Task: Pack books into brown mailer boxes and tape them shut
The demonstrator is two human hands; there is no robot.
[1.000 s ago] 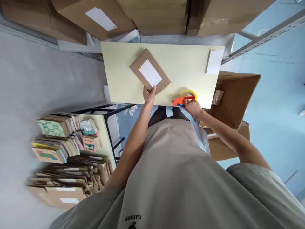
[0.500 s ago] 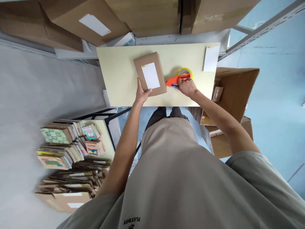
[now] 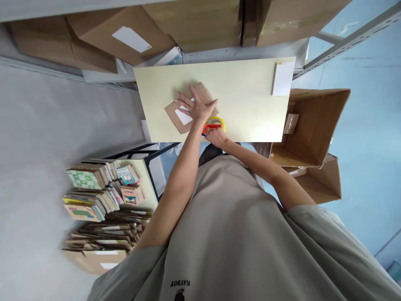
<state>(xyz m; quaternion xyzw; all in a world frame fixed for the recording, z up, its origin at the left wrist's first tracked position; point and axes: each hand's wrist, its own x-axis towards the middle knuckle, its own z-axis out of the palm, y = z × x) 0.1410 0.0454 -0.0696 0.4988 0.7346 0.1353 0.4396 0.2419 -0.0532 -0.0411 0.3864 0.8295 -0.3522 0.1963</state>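
Observation:
A flat brown cardboard parcel (image 3: 173, 115) with a white label lies on the pale yellow table (image 3: 244, 104). My left hand (image 3: 196, 106) lies flat on top of it with fingers spread, pressing it down. My right hand (image 3: 216, 136) grips an orange tape dispenser (image 3: 213, 125) with a yellow-rimmed roll, right at the parcel's near right edge, close to the table's front edge.
A white pad of labels (image 3: 282, 78) lies at the table's far right corner. An open cardboard box (image 3: 313, 125) stands right of the table. Large cartons (image 3: 194, 21) are stacked behind. A side shelf (image 3: 103, 188) on the left holds books and flattened mailers.
The parcel turned and slid toward the near left; my left hand moved from its edge onto its top. My right hand brought the tape dispenser left and nearer, up against the parcel.

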